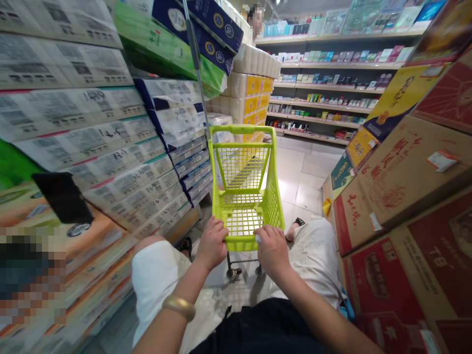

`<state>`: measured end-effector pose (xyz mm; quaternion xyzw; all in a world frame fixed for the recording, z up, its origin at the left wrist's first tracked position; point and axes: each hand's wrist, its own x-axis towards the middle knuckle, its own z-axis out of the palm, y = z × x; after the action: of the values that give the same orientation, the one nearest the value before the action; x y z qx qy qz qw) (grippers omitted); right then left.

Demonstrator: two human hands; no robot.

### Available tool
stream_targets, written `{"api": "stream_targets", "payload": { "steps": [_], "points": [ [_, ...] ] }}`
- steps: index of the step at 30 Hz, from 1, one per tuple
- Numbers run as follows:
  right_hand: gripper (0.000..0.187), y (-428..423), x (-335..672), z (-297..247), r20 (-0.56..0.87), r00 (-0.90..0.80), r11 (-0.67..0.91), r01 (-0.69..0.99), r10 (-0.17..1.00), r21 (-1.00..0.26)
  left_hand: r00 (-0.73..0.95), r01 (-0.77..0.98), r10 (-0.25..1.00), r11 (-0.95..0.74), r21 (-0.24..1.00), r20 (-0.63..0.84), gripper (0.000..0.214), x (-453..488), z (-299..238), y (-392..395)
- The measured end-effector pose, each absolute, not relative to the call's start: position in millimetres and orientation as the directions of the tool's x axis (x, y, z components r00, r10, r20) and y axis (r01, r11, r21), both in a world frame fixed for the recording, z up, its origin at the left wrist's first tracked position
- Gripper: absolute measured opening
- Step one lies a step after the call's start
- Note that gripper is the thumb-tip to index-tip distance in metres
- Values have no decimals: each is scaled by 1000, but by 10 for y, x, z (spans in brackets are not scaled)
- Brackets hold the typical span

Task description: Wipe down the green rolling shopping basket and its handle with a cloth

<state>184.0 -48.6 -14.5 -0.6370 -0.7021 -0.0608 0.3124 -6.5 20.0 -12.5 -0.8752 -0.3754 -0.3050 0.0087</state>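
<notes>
Nearest the lens, a dark garment [265, 327] covers the lap, and two bare forearms run forward from it; the left wrist carries a gold bangle [179, 306]. The left hand [213, 243] is closed over the near rim of a small lime-green cart [241, 167], fingers curled over the edge. The right hand [272, 251] is clamped on the same rim just beside it, with a small white scrap showing at its fingertips. The cart stands upright on the tiled floor [306, 182], between the person's knees in white cloth [155, 270]. Its mesh basket holds nothing visible, and its castors [233, 273] show below the hands. To the left, wrapped tissue packs [110, 147] are stacked in a wall close beside the cart, with a metal pole [195, 59] rising before them. To the right, printed cardboard boxes [401, 167] are piled high. Beyond the cart, well apart, long shelves [324, 88] carry rows of small goods.
</notes>
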Motion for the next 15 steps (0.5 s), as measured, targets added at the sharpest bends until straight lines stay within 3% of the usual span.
{"api": "stream_targets", "payload": {
  "steps": [6, 15],
  "points": [
    [25, -326, 1455, -108, 507, -82, 237, 939, 858, -249, 577, 660, 644, -730, 178, 502, 23, -119, -96, 320],
    [34, -468, 2097, -63, 449, -92, 218, 946, 889, -238, 594, 631, 637, -748, 206, 492, 23, -90, -118, 435]
  ]
}}
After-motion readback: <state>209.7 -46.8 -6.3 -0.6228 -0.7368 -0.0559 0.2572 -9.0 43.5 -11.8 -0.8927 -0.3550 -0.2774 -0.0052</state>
